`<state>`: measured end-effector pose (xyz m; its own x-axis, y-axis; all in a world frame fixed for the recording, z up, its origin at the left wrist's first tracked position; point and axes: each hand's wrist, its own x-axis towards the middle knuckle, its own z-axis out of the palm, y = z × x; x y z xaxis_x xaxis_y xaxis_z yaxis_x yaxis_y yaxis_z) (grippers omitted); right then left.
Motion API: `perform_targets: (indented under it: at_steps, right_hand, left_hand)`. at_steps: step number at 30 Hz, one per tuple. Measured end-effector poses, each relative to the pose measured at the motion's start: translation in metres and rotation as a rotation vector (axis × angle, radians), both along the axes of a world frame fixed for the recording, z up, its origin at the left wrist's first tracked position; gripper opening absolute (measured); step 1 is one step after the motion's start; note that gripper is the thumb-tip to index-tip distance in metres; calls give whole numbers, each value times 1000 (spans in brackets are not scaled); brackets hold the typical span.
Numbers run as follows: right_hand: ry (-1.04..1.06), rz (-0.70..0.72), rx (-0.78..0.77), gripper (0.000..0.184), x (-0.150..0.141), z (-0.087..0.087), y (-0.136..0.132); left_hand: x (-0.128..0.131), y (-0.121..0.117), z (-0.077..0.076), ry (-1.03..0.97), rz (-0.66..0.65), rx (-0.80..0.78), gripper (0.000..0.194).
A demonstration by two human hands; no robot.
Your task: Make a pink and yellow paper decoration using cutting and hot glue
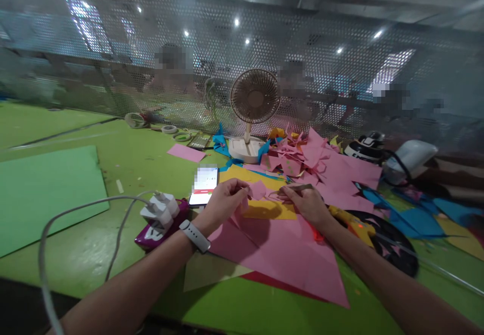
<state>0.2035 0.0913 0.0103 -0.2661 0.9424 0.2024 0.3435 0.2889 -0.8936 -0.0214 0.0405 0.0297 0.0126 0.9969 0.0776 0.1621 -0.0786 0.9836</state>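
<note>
My left hand (232,196) is closed, pinching a small piece of pink paper (259,190) by its left side. My right hand (308,205) is closed around a slim tool that looks like tweezers (304,187), its thin tip pointing left at the pink paper. Whether the tip touches the paper is hard to make out. Below both hands lie large pink sheets (280,254) with yellow paper (270,210) on top. Beside my right forearm rests what looks like a yellow glue gun (353,224), partly over a black round plate (403,254).
A lit phone (204,186) and a purple power strip (145,239) with white plugs and cables stand left. A small fan (255,98) stands behind, beside piled pink cut-outs (298,156). Green sheets (49,194) lie far left; blue paper (412,219) lies right. Perforated mesh rises behind.
</note>
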Motion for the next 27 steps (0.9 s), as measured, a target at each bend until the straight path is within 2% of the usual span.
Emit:
perform_targets:
  at_steps: [6,12,15,19,27]
  right_hand:
    - [144,2,-88,31,4,-8,1]
    - [348,-44,-176,30,7,11,-16]
    - [469,-49,-221,28,3,20,-30]
    - [573,-28,-252,26,-6,24,-45]
    - [579,-28,-233,28,-11,28,-56]
  left_hand:
    - [0,0,1,7,18,15,15]
    - [-1,-1,3,-8,6,9,21]
    - [-1,0,2,-20,-62,42,15]
    - [-1,-3,1,22,-190,17,16]
    - [1,-10,10,-50,-297,-56,18]
